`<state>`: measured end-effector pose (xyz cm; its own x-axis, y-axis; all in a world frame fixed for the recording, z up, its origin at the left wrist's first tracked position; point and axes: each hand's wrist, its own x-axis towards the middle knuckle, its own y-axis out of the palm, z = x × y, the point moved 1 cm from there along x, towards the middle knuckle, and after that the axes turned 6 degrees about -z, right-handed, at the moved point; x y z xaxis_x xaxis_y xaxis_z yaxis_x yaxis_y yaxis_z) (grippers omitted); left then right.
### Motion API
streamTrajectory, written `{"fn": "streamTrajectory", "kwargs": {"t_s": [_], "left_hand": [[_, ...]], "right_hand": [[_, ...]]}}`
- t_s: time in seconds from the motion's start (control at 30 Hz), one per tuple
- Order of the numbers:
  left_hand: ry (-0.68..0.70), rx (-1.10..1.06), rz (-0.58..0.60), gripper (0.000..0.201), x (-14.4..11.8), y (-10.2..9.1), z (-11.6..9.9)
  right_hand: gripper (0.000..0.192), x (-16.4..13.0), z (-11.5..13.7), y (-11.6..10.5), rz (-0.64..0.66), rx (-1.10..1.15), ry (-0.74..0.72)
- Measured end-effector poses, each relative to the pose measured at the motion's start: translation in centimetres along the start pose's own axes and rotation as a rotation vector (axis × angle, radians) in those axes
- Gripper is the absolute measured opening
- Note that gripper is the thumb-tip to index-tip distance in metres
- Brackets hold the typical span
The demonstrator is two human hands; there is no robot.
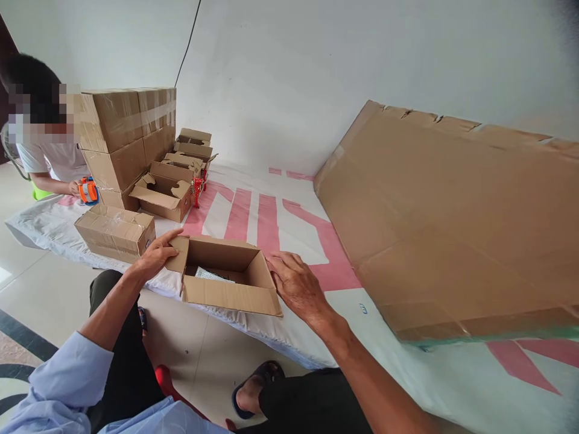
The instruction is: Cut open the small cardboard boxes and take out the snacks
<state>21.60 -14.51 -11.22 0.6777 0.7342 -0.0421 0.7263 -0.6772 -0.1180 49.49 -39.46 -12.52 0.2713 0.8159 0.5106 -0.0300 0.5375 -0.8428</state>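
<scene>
Head view: left hand [156,256] at nine o'clock, right hand [296,286] at three o'clock of open carton [228,274], fingers spread flat on its flaps, gripping nothing.

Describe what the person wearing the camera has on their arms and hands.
Both hands are bare: no gloves, rings or watch show on the left hand or the right hand. A pale blue sleeve is pushed up above the left elbow. The right forearm is uncovered as far as the picture shows.
</scene>
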Motion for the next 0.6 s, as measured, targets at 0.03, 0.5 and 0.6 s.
{"fn": "streamTrajectory", "kwargs": {"t_s": [0.03, 0.5, 0.6], "left_hand": [[0.015, 0.05, -0.013, 0.08, -0.2, -0.1, 0.2], [0.437, 0.711, 0.072, 0.069, -0.9, 2.9, -0.6], [0.447, 0.655, 0.047, 0.075, -0.7, 3.3, 0.1]], "right_hand": [[0.039, 0.2, 0.1, -0.1, -0.009, -0.028, -0.027], [0.018, 8.9, 10.1, 3.7, 0.794, 0.267, -0.013], [0.011, 9.4, 10.3, 6.7, 0.852, 0.245, -0.005]]}}
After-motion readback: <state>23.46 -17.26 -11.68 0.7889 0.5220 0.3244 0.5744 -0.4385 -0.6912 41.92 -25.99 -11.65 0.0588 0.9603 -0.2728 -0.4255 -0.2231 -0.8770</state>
